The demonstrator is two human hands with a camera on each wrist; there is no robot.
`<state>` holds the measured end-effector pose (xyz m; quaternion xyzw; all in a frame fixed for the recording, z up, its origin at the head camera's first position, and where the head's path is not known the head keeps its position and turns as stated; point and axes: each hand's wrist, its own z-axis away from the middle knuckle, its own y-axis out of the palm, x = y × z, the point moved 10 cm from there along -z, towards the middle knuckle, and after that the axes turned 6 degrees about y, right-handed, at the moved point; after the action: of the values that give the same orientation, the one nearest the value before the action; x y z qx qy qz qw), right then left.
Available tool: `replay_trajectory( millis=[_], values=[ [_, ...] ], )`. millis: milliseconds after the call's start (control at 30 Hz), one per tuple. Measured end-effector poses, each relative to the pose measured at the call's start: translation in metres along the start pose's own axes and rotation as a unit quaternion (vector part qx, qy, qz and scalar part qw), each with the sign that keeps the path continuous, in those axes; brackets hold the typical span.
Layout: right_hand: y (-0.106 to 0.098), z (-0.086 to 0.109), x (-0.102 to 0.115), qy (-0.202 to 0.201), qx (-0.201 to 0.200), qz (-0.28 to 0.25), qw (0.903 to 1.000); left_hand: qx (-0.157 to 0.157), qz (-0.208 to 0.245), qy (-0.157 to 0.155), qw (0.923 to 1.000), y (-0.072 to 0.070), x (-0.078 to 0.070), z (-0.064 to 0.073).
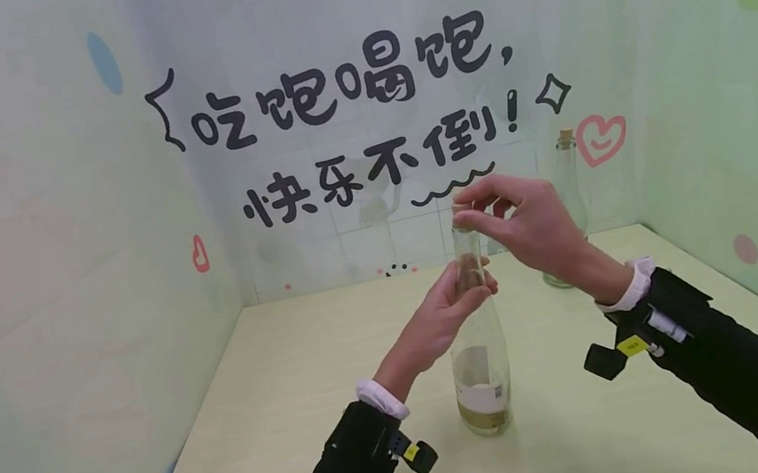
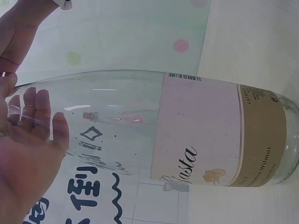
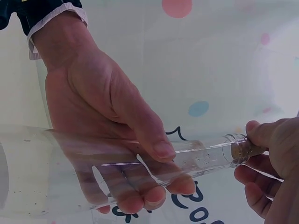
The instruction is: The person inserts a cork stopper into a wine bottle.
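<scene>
A clear glass bottle [image 1: 477, 342] stands upright on the table, with a pale and gold label [image 2: 201, 130] on its lower part. My left hand [image 1: 436, 318] grips its neck, the thumb on the near side and the fingers curled behind the glass. Above it, my right hand [image 1: 535, 226] pinches a cork [image 3: 243, 149] between thumb and fingers at the bottle's mouth. Part of the cork shows inside the neck in the right wrist view; those fingers cover its outer end.
Behind my right wrist, a second clear bottle [image 1: 568, 173] stands at the table's back right with a cork [image 1: 566, 138] in its top. Printed walls enclose the pale table [image 1: 299, 386] at the left, back and right.
</scene>
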<state>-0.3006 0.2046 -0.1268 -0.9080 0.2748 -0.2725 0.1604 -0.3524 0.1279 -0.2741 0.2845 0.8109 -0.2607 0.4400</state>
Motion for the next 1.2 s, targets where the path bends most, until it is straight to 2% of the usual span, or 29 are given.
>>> replay_trajectory(
  millis=[200,800,1200],
  values=[
    [0.0005,-0.0001,0.0004,-0.005,0.006,-0.017,0.9998,0.001,-0.010,0.002,0.9999,-0.0001,-0.0004,0.0001],
    [0.0044,-0.0006,0.0019,0.006,0.030,-0.013,0.9994,0.009,-0.021,0.008,0.9997,0.0004,-0.0018,-0.0015],
    [0.0055,0.0003,0.0019,0.018,0.023,-0.019,0.9994,0.020,-0.031,0.006,0.9993,-0.0005,0.0000,-0.0010]
  ],
)
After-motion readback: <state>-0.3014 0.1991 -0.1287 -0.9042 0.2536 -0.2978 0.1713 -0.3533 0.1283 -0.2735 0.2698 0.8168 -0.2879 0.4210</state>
